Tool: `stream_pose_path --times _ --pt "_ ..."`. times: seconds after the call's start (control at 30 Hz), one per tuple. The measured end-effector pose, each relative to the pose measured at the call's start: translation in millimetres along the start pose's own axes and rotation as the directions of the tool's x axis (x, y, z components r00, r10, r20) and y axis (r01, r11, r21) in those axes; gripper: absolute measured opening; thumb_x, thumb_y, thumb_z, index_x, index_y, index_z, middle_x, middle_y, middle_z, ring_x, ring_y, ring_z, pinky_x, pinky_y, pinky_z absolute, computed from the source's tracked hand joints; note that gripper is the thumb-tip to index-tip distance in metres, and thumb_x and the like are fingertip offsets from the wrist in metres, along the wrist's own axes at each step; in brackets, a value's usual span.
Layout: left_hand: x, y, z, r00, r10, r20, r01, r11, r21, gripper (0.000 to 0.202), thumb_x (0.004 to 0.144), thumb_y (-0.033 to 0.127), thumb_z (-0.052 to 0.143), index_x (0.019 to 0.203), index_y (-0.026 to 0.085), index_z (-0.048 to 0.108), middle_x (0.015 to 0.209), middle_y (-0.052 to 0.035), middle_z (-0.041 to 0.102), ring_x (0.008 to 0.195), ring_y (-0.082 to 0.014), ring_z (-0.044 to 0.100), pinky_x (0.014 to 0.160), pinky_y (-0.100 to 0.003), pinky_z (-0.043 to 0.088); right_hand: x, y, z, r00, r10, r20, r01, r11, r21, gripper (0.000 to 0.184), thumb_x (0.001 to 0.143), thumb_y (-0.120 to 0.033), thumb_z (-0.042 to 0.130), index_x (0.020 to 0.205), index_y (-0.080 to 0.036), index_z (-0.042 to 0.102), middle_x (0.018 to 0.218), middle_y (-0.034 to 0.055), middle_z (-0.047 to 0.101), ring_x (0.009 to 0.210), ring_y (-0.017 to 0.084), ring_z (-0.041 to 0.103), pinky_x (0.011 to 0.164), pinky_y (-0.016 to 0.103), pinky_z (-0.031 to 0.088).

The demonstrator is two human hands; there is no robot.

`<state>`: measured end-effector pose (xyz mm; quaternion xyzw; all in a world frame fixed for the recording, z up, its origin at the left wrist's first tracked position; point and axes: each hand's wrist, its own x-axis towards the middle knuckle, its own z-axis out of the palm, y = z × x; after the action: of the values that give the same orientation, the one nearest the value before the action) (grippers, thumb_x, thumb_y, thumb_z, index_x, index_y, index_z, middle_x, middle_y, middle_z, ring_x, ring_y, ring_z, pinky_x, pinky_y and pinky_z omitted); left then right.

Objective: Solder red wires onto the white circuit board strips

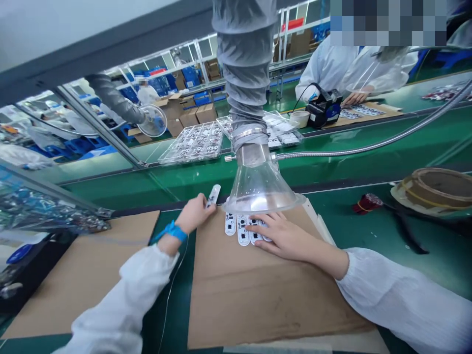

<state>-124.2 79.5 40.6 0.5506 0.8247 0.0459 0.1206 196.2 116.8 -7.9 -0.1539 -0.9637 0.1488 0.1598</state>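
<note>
My left hand (194,213) pinches a narrow white circuit board (213,195) upright between its fingers, and a blue wrist strap (171,232) circles that wrist. My right hand (283,237) lies flat, its fingertips resting on a row of white circuit boards (242,230) with black markings. Those boards lie on a brown cardboard sheet (258,295). Part of the row is hidden under my right hand and the rim of a clear plastic hood (258,189).
A grey ducted fume extractor (245,64) hangs above the boards. Behind it stand clear trays of parts (191,143) on a green bench. A co-worker in white (354,73) works at the far right beside a black tape dispenser (324,108). A tape roll (435,191) lies right.
</note>
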Motion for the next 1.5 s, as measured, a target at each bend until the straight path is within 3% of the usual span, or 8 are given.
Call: stream_pose_path --times 0.13,0.37,0.73,0.9,1.07,1.23,1.37,1.5 --pt "-49 4 25.9 0.995 0.093 0.040 -0.089 0.993 -0.079 0.032 0.105 0.054 0.055 0.095 0.024 0.056 0.096 -0.0074 0.075 0.085 -0.0255 0.072 0.069 -0.032 0.046 11 1 -1 0.997 0.058 0.054 -0.059 0.998 0.023 0.044 0.111 -0.044 0.056 0.150 -0.028 0.065 0.132 0.0161 0.067 0.121 0.036 0.062 0.103 0.057 0.051" --pt "-57 17 25.1 0.986 0.146 0.075 -0.142 0.988 -0.064 0.036 0.106 0.055 0.052 0.116 0.021 0.058 0.104 -0.0114 0.073 0.087 -0.0303 0.072 0.063 -0.032 0.038 -1 -3 -4 1.000 0.012 -0.007 -0.012 1.000 -0.004 0.039 0.112 -0.043 0.053 0.142 -0.024 0.069 0.143 0.0164 0.061 0.131 0.037 0.056 0.110 0.058 0.050" --pt "-102 27 30.6 0.952 0.221 0.211 -0.203 0.974 -0.104 0.032 0.105 0.053 0.056 0.095 0.023 0.050 0.086 -0.0037 0.068 0.072 -0.0240 0.064 0.062 -0.033 0.034 -45 -29 -7 0.998 0.049 -0.043 -0.049 0.999 -0.009 0.030 0.108 -0.030 0.059 0.134 -0.019 0.067 0.139 0.0181 0.063 0.128 0.037 0.059 0.105 0.060 0.053" --pt "-92 30 28.2 0.951 0.308 0.014 -0.289 0.906 -0.310 0.029 0.101 0.050 0.062 0.099 0.022 0.053 0.081 0.0006 0.060 0.072 -0.0216 0.063 0.064 -0.032 0.044 -43 -30 -10 0.989 0.039 -0.142 -0.033 0.998 0.045 0.030 0.109 -0.037 0.059 0.130 -0.018 0.067 0.130 0.0168 0.068 0.122 0.034 0.061 0.102 0.055 0.052" --pt "-99 75 48.3 0.788 0.615 0.023 -0.569 0.742 -0.354 0.049 0.098 0.018 0.057 0.146 0.019 0.048 0.116 -0.0109 0.070 0.098 -0.0262 0.072 0.086 -0.041 0.058 -35 -45 -8 0.962 0.003 -0.274 0.026 0.994 0.103 0.041 0.111 -0.051 0.053 0.109 -0.014 0.069 0.098 0.0117 0.074 0.088 0.025 0.066 0.077 0.039 0.054" --pt "-107 107 50.5 0.641 0.756 0.135 -0.646 0.626 -0.437 0.069 0.092 0.006 0.052 0.159 0.018 0.038 0.155 -0.0182 0.057 0.141 -0.0298 0.059 0.115 -0.047 0.051 -40 -46 -12 0.966 -0.002 -0.260 0.038 0.990 0.134 0.037 0.115 -0.028 0.043 0.096 -0.015 0.072 0.089 0.0092 0.075 0.083 0.023 0.066 0.077 0.036 0.052" --pt "-103 89 31.9 0.692 0.657 0.299 -0.441 0.713 -0.546 0.028 0.104 0.043 0.053 0.118 0.021 0.065 0.084 -0.0020 0.071 0.073 -0.0207 0.069 0.067 -0.033 0.057 -59 -23 -35 0.982 0.159 -0.104 -0.106 0.912 0.396 0.036 0.114 -0.033 0.049 0.095 -0.018 0.074 0.086 0.0047 0.076 0.079 0.018 0.069 0.073 0.029 0.050" --pt "-82 52 22.8 0.814 0.536 0.223 -0.291 0.709 -0.642 0.045 0.102 0.062 0.051 0.091 0.022 0.067 0.075 -0.0023 0.071 0.066 -0.0184 0.067 0.062 -0.028 0.058 -80 -14 -53 0.948 0.319 -0.015 -0.260 0.800 0.541 0.039 0.113 -0.042 0.052 0.093 -0.019 0.076 0.084 0.0025 0.077 0.076 0.015 0.071 0.072 0.026 0.049"
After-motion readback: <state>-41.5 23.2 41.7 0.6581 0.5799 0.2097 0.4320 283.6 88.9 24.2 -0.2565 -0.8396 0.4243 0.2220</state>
